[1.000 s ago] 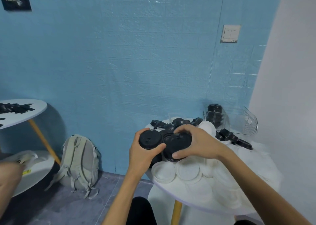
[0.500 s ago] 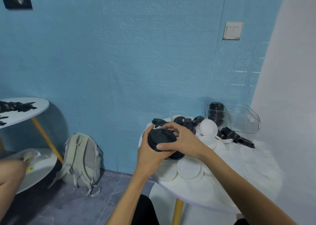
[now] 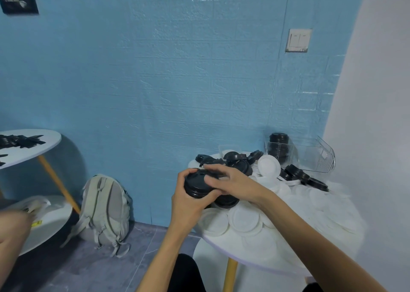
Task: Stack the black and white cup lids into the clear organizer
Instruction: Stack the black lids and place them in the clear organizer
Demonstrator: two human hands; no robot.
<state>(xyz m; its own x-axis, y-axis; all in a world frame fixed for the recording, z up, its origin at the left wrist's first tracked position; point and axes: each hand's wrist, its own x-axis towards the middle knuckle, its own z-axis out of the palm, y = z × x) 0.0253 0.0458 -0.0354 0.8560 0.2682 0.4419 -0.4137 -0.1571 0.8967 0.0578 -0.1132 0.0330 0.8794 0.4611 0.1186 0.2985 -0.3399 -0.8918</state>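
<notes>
Left hand [image 3: 188,205] grips a short stack of black lids [image 3: 197,186], right hand [image 3: 230,181] pressing on top; the clear organizer [image 3: 319,160] lies right of centre, nearer the right hand.

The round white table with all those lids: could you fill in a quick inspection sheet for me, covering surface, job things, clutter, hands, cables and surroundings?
Surface: round white table on a wooden leg, mostly covered.
Job's things: stack of black lids held above the table's left edge; loose black lids at the back; white lids spread across the front; clear organizer at the back right with a black stack inside.
Clutter: nothing seen beyond the lids.
Hands: left hand grips the held stack from below; right hand rests fingers on its top.
Cables: nothing seen.
Surroundings: blue wall, light switch, backpack on the floor, second white table at left.
</notes>
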